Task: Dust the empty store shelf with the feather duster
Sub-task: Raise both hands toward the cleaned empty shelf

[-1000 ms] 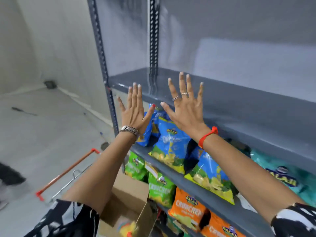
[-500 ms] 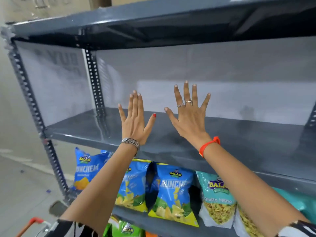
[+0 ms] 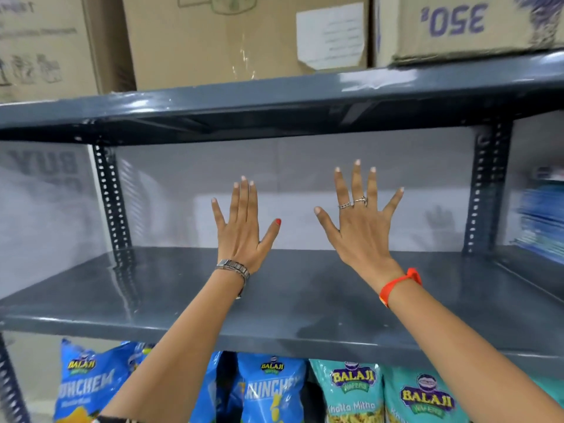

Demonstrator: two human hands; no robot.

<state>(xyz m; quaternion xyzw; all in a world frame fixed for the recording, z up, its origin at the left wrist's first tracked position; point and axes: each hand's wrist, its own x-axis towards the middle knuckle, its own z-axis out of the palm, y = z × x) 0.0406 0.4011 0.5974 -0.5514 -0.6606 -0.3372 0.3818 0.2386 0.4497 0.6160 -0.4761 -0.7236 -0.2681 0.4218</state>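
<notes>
Both hands empty, left hand (image 3: pixel 241 230) and right hand (image 3: pixel 361 230) splayed, grip released, above the bare grey shelf (image 3: pixel 305 303); feather duster not in view, so fetch it first, then sweep back-to-front, corners incl., w/ light strokes.

Blue snack bags (image 3: pixel 271 389) below the grey shelf carry the "BALAJI" brand, their name cut to "UNCHEM". Teal bags (image 3: pixel 354 392) read "BALAJI WAFERS" and "Khatta Mitha". A cardboard box (image 3: pixel 470 22) above shows an upside-down "350g", and reversed "BUY" lettering (image 3: pixel 42 163) shows through the left panel.
</notes>
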